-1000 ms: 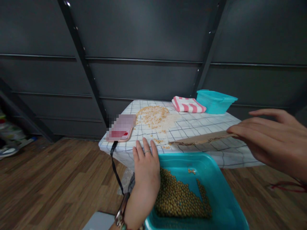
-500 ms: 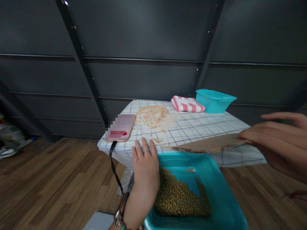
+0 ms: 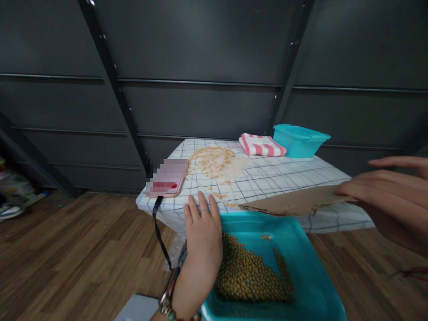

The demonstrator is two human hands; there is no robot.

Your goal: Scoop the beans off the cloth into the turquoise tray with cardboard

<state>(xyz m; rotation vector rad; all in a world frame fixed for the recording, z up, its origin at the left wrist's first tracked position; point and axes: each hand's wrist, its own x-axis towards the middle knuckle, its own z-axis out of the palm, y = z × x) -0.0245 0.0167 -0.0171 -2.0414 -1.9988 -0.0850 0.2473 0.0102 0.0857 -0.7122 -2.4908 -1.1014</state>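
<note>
While the left hand point(image 3: 203, 236) is lying flat against the tub point(image 3: 317, 276), seemingly steadying it, the right hand's point(image 3: 396, 200) fingers are gripping the cardboard point(image 3: 294, 200) by one end, likely for reach; loose beans point(image 3: 212, 162) are lying beyond the left fingers on the desk point(image 3: 270, 174).

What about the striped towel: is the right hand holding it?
No, the right hand holds a piece of cardboard, while the striped towel lies folded on the checked tablecloth.
</note>
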